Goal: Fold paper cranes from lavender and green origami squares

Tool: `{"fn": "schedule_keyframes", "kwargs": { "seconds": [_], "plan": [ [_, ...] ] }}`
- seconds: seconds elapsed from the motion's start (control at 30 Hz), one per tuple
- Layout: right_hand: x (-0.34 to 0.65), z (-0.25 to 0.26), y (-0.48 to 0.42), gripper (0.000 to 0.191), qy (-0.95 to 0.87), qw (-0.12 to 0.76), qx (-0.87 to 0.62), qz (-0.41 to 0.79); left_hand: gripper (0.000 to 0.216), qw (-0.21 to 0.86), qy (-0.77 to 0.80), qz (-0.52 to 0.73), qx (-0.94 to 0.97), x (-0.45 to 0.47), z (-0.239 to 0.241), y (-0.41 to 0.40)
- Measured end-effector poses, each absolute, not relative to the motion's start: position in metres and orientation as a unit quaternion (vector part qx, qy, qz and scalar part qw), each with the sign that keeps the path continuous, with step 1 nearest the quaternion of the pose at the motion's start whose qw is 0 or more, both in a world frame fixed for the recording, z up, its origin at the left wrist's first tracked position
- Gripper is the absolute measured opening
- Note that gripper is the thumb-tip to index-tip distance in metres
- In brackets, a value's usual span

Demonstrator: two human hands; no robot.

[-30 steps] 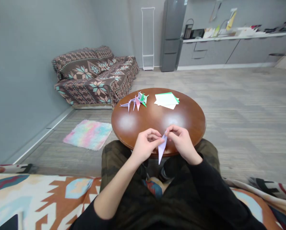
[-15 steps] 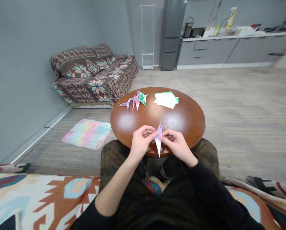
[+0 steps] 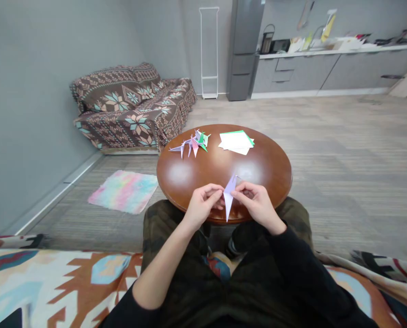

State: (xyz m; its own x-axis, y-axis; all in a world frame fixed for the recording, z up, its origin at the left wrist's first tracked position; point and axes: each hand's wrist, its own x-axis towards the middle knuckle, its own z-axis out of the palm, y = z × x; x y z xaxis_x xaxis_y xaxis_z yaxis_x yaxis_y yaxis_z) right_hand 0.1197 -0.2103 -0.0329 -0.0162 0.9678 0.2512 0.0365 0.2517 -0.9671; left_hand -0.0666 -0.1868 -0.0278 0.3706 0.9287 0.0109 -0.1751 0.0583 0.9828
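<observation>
A lilac origami crane (image 3: 228, 197) is held between my two hands, over the near edge of the round brown table (image 3: 210, 171). My left hand (image 3: 204, 203) pinches its left side with thumb and fingers. From the right, my right hand (image 3: 254, 202) grips it between thumb and forefinger. One long white-lilac point hangs down toward me, and a thin bent tip sticks out at the upper right. The fingertips hide part of the folds.
Several folded paper cranes (image 3: 194, 143) in lilac, pink and green cluster at the table's far left. A stack of white and green paper sheets (image 3: 236, 141) lies at the far right. Beyond are a covered sofa (image 3: 135, 109) and a pastel rug (image 3: 124, 191).
The crane has tilted, its upper part leaning further right. My right hand has shifted slightly right, and the left hand's fingers have moved a little along the paper.
</observation>
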Motion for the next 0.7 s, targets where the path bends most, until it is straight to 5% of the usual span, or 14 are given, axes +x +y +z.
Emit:
{"fn": "schedule_keyframes", "kwargs": {
  "seconds": [0.3,0.7],
  "plan": [
    [0.126,-0.025,-0.212,0.024,-0.651,0.492,-0.462,0.348,0.036,0.618,0.36,0.445,0.539,-0.063,-0.03,-0.186],
    [0.105,-0.037,-0.208,0.037,-0.479,0.582,-0.422,0.504,0.037,0.58,0.38,0.502,0.517,-0.055,-0.025,-0.191]
  ]
}}
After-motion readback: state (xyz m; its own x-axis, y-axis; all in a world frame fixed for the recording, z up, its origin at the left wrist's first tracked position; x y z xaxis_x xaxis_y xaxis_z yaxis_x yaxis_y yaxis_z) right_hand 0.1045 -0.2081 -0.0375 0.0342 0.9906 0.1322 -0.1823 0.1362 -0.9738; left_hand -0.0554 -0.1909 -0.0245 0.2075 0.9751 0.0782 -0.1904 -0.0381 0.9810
